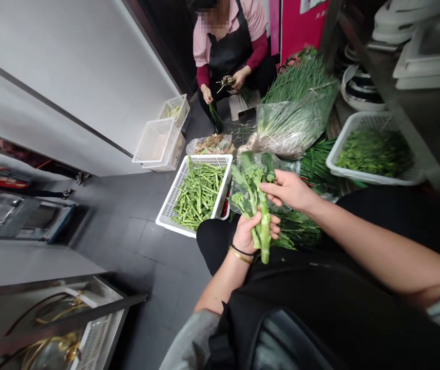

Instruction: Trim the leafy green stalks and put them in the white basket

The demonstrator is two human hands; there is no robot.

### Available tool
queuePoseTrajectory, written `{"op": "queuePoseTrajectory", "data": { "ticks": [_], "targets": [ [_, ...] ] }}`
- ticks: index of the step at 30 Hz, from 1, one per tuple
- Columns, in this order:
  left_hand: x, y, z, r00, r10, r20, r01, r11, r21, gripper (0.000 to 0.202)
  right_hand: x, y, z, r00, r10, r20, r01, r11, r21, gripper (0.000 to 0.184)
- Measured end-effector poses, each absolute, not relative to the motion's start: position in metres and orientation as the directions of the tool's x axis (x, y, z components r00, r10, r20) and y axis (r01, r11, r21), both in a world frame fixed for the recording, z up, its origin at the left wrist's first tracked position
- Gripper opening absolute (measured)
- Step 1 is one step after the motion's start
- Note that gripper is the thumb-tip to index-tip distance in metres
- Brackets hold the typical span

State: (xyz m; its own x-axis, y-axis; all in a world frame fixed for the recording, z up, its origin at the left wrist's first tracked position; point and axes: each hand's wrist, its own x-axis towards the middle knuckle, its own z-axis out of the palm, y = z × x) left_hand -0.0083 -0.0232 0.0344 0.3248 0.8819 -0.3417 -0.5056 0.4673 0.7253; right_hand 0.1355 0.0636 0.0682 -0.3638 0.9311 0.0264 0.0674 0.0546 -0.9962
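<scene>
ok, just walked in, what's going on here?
The wearer's left hand grips thick, leafy green stems with bud clusters; the right hand touches the upper part of one stem. A rectangular white plastic basket of cut green pieces stands ahead, left of the hands. Opposite, a person in a pink top and black apron holds thin green stalks, some with pale root ends.

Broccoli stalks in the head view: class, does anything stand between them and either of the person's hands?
Nothing visible does. The left hand wraps directly around the broccoli stalks, and the right hand is at their upper part. The white basket lies off to the side.
</scene>
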Motion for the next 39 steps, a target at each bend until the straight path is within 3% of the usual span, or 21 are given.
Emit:
{"op": "queuePoseTrajectory", "data": {
  "ticks": [5,7,9,11,13,15,19,23,26,29,31,32,34,36,37,39],
  "targets": [
    [-0.002,-0.017,0.039,-0.043,0.95,-0.311,-0.581,0.229,0.781,0.036,0.125,0.036,0.051,-0.255,0.944,0.21,0.402,0.3,-0.865,0.031],
    [-0.008,-0.011,0.039,-0.115,0.937,-0.33,-0.609,0.196,0.769,0.035,0.129,0.024,0.044,-0.322,0.926,0.197,0.361,0.313,-0.879,0.03],
    [-0.015,-0.007,0.039,-0.153,0.934,-0.322,-0.622,0.162,0.766,0.034,0.137,0.021,0.04,-0.386,0.921,0.049,0.25,0.156,-0.956,0.034],
    [-0.018,-0.006,0.04,-0.144,0.945,-0.295,-0.608,0.15,0.78,0.033,0.145,0.027,0.04,-0.432,0.893,-0.126,0.133,-0.075,-0.988,0.04],
    [-0.016,-0.009,0.041,-0.097,0.957,-0.272,-0.561,0.173,0.809,0.032,0.149,0.036,0.042,-0.488,0.848,-0.207,0.099,-0.181,-0.978,0.041],
    [-0.012,-0.012,0.042,-0.046,0.964,-0.26,-0.504,0.203,0.84,0.033,0.149,0.042,0.044,-0.531,0.82,-0.215,0.196,-0.128,-0.972,0.037],
    [-0.01,-0.014,0.044,-0.081,0.965,-0.251,-0.443,0.191,0.876,0.035,0.154,0.043,0.041,-0.558,0.821,-0.121,0.448,0.175,-0.877,0.031],
    [-0.019,-0.014,0.04,-0.033,0.951,-0.306,-0.485,0.252,0.837,0.033,0.177,0.051,0.032,-0.669,0.736,-0.104,0.544,0.39,-0.743,0.031],
    [-0.023,-0.013,0.037,0.114,0.942,-0.316,-0.516,0.328,0.791,0.032,0.181,0.063,0.038,-0.666,0.74,-0.092,0.426,0.277,-0.861,0.045],
    [-0.019,-0.012,0.036,0.214,0.928,-0.306,-0.51,0.373,0.775,0.036,0.162,0.072,0.052,-0.593,0.802,-0.073,0.208,0.065,-0.976,0.035],
    [-0.014,-0.013,0.038,0.21,0.927,-0.31,-0.505,0.374,0.778,0.039,0.145,0.072,0.058,-0.5,0.866,-0.027,0.181,0.073,-0.981,0.035],
    [-0.012,-0.014,0.039,0.188,0.93,-0.315,-0.505,0.366,0.781,0.039,0.139,0.07,0.06,-0.432,0.901,0.044,0.221,0.153,-0.963,0.037],
    [-0.008,-0.017,0.04,0.138,0.934,-0.331,-0.507,0.353,0.786,0.036,0.133,0.061,0.06,-0.319,0.904,0.284,0.39,0.398,-0.83,0.037],
    [-0.005,-0.019,0.039,0.11,0.927,-0.36,-0.515,0.362,0.777,0.033,0.136,0.049,0.059,-0.344,0.767,0.541,0.539,0.633,-0.555,0.034],
    [-0.004,-0.019,0.039,0.101,0.919,-0.382,-0.525,0.375,0.764,0.033,0.14,0.043,0.058,-0.412,0.667,0.621,0.554,0.724,-0.41,0.032],
    [-0.005,-0.016,0.038,0.079,0.898,-0.432,-0.566,0.397,0.723,0.034,0.15,0.034,0.054,-0.578,0.491,0.652,0.479,0.851,-0.216,0.03]
  ]
}}
